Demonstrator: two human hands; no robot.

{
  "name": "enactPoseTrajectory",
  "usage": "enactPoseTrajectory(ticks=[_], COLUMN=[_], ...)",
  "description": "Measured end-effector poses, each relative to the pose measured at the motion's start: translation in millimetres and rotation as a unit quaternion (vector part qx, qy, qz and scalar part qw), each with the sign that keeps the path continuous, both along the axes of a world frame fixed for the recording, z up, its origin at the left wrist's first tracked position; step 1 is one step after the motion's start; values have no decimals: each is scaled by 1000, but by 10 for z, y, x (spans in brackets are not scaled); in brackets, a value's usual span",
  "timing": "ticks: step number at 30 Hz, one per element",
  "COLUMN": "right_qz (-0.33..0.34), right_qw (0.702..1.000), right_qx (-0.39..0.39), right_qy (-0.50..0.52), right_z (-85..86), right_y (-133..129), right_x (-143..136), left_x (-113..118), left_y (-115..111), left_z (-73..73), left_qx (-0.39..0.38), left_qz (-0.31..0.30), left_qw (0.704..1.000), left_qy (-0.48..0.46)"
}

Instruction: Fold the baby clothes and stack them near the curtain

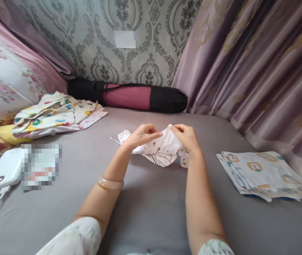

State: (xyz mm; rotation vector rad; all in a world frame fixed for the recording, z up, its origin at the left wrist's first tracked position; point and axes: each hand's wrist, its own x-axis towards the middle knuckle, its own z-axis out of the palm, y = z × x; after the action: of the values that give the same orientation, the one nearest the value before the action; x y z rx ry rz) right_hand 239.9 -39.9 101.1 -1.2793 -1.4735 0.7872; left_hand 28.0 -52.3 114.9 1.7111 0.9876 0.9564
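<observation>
White printed cloth (164,152), pinched in both hands (188,137), held near each other, forearms (202,198) stretched forward, angled inward

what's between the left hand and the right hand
White printed cloth spans the gap from left hand to right hand, seen in the head view.

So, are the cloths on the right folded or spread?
Folded: the cloths lie in a flat stack, layered edges showing along the front.

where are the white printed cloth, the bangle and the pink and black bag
White printed cloth (162,148), head view: on its printed fabric.
Bangle (110,183), head view: on its band.
Pink and black bag (127,97), head view: on its pink middle section.
</observation>
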Motion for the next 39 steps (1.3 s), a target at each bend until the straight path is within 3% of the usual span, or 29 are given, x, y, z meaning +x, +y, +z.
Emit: enactPoseTrajectory(ticks=[5,12,15,18,22,24,26,28,34,36,39], right_qz=[-140,-182,-169,-143,-98,-79,-54,-28,27,35,33], right_qw=[988,979,978,980,985,988,993,997,999,999,999], right_qx=[23,56,61,65,64,53,31,3,-41,-40,-31], right_qy=[52,77,101,119,127,120,103,77,9,5,4], right_z=[-67,-2,34,120,288,345,363,345,250,242,243], right_y=[118,114,103,46,-100,-163,-198,-205,-167,-162,-156], right_x=[94,113,86,59,57,67,66,46,-62,-78,-80], left_x=[-119,-56,-94,-205,-412,-512,-589,-634,-628,-605,-544], left_y=[11,125,231,325,292,225,175,171,304,292,203], left_z=[-28,-352,-454,-468,-269,-140,-74,-108,-429,-397,-213], left_qx=[108,156,151,116,26,-19,-56,-91,-124,-93,-19], left_qz=[27,110,139,137,152,160,169,173,177,177,122], left_qw=[974,902,905,943,987,985,978,976,968,969,977], left_qy=[198,388,373,280,38,-66,-112,-92,123,148,175])
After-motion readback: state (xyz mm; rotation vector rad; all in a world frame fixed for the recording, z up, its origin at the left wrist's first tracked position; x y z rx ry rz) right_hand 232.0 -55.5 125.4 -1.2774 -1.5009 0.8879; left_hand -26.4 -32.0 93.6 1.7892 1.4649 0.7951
